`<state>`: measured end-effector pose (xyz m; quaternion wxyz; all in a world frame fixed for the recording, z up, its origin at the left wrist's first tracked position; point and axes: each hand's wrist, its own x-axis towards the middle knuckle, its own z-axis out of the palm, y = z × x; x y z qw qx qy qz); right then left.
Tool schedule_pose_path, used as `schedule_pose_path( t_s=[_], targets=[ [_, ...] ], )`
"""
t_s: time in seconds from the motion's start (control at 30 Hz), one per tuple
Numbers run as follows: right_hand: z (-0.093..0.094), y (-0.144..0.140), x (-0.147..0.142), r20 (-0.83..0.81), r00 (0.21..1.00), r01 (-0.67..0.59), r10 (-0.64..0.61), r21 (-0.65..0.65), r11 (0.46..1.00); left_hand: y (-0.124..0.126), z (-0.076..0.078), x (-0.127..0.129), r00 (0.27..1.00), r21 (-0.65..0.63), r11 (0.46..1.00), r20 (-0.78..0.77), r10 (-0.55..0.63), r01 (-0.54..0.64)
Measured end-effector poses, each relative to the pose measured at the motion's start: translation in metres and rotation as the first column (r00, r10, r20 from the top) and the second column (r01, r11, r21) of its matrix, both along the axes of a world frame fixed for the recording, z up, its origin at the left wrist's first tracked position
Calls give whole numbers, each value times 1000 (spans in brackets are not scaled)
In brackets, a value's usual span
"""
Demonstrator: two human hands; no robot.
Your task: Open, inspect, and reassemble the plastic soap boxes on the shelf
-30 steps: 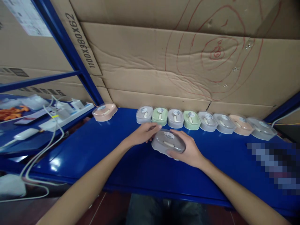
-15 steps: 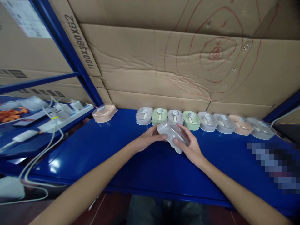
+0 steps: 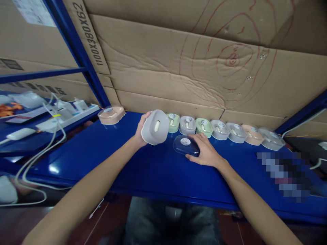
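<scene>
My left hand (image 3: 140, 133) grips the left side of a light grey box base (image 3: 152, 132), raised and tilted so that its face with a white oblong piece shows. Most of those fingers are hidden behind it. To the right, my right hand (image 3: 205, 149) has its thumb and fingers closed around the edge of a clear plastic lid (image 3: 180, 147) with a round label. The lid is apart from the base, low over the blue table; whether it touches the surface I cannot tell. Behind both hands runs a row of lidded boxes, among them a green box (image 3: 203, 127).
A peach box (image 3: 111, 115) stands alone at the back left. Cardboard (image 3: 158, 64) lines the back of the blue table (image 3: 143, 173). Cables and a power strip (image 3: 63, 119) lie on the left shelf. A blurred-out patch (image 3: 283, 177) covers something on the right.
The clear lid has come off the grey base. My left hand has moved left with the base, while my right hand holds the lid lower down. The view has shifted slightly.
</scene>
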<state>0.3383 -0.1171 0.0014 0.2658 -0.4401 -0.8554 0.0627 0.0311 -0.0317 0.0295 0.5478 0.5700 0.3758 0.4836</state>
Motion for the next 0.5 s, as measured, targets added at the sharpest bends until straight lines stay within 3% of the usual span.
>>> schedule_pose_path(
  t_s=[0.1, 0.2, 0.3, 0.4, 0.5],
  targets=[
    [0, -1, -3, 74, 997, -11, 9, 23, 1000, 1, -2, 1, 978, -138, 990, 208, 19, 10],
    [2, -3, -5, 65, 998, -2, -1, 53, 999, 1, -11, 6, 977, -144, 989, 206, 60, -30],
    [4, -6, -7, -22, 1000, 23, -22, 84, 996, -2, -20, 11, 984, -137, 981, 128, -120, 138],
    [5, -9, -13, -175, 984, 47, -33, 75, 996, -7, -25, 14, 934, -142, 926, 130, -332, 349],
    [6, -11, -20, -265, 964, 16, -6, 35, 999, -11, -27, 14, 893, -113, 894, 184, -411, 434]
  ],
)
